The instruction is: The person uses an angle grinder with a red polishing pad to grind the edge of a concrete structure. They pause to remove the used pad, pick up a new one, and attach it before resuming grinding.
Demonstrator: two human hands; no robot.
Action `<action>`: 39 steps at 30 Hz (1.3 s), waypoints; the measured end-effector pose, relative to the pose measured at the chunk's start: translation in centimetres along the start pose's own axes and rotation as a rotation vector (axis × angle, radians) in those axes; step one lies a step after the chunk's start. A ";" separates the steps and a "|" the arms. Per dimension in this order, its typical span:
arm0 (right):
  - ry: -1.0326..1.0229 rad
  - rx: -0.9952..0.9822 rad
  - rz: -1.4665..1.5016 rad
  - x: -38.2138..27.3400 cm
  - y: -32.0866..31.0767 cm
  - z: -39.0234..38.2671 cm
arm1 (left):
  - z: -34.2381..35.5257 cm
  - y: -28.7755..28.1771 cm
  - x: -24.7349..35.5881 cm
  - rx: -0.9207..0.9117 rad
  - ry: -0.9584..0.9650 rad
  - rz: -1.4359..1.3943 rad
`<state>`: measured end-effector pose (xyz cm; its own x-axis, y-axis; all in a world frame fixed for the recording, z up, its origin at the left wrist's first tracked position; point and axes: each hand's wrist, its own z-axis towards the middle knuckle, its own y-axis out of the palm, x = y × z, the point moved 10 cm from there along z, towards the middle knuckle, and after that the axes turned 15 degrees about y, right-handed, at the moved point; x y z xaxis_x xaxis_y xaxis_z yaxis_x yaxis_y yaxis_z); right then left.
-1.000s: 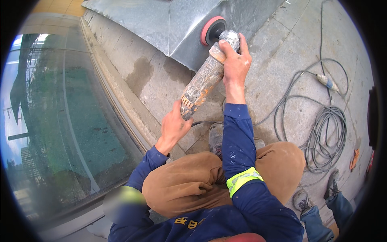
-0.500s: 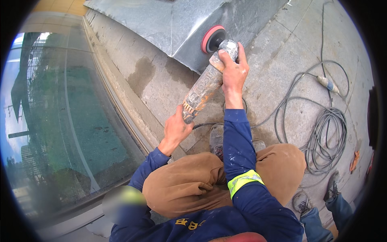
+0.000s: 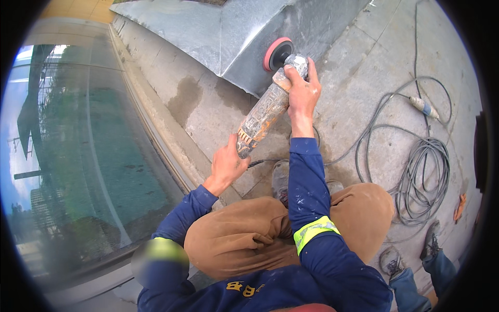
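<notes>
Both of my hands grip a dusty angle polisher (image 3: 264, 113) with a worn grey and orange body. My left hand (image 3: 227, 165) wraps round its rear end, where the cord leaves. Up front, my right hand (image 3: 304, 94) is closed round the neck near the pale gear head. A black and red round pad (image 3: 278, 53) on the tool lies against the side face of a grey stone block (image 3: 249, 57), just beyond the block's near corner. Whether the pad is spinning I cannot tell.
A glass pane (image 3: 104, 151) with reflections runs along the left. On the paving to the right lie a coiled cable (image 3: 423, 177), a plug connector (image 3: 423, 107) and a small orange object (image 3: 459, 207). Another person's shoes (image 3: 391, 261) stand at lower right. Wet patches (image 3: 184, 99) mark the paving.
The polisher's pad has shifted slightly down and to the right on the stone face. Both hands keep their grip, and the view has moved a little.
</notes>
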<state>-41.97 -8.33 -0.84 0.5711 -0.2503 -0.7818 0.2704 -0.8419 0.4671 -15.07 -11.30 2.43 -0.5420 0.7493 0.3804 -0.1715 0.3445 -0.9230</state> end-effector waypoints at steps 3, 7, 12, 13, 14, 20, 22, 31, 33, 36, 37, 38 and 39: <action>-0.033 0.014 -0.052 -0.1 0.4 -1.8 | -1.9 0.6 -1.1 0.037 -0.034 -0.033; -0.092 0.025 -0.117 -2.2 1.4 -3.1 | -2.2 -0.2 -1.3 0.077 -0.074 -0.029; -0.106 0.041 -0.105 -2.0 1.0 -1.7 | -1.1 -0.9 -0.4 0.087 -0.058 -0.035; -0.107 0.046 -0.118 -1.9 1.0 -1.6 | -1.1 -0.9 -0.4 0.087 -0.067 -0.045; -0.108 0.050 -0.131 -1.7 0.9 -1.6 | -1.1 -0.8 -0.4 0.082 -0.073 -0.036; -0.049 0.050 -0.104 -0.1 0.4 -2.4 | -2.3 0.1 -1.5 0.037 -0.066 -0.019; -0.083 0.047 -0.134 -0.5 0.7 -3.0 | -2.6 0.2 -1.7 0.049 -0.075 -0.032; -0.113 0.060 -0.158 -1.8 1.1 -2.9 | -2.0 -0.4 -1.3 0.102 -0.091 -0.060; -0.140 0.081 -0.127 -1.0 0.4 -2.0 | -1.7 0.1 -1.4 0.077 -0.072 -0.049; -0.031 0.050 -0.066 0.3 0.2 -2.0 | -1.8 0.4 -1.7 0.046 -0.083 -0.036; -0.055 0.052 -0.079 0.0 0.3 -2.1 | -1.9 0.5 -1.7 0.037 -0.090 -0.034; -0.080 0.054 -0.092 -0.2 0.5 -2.3 | -2.0 0.5 -1.8 0.048 -0.092 -0.042; -0.104 0.055 -0.105 -0.5 0.6 -2.4 | -2.1 0.6 -2.0 0.060 -0.095 -0.050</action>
<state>-40.21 -7.55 0.82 0.4578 -0.2053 -0.8650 0.2796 -0.8903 0.3593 -12.33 -11.38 1.22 -0.6066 0.6743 0.4211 -0.2474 0.3433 -0.9061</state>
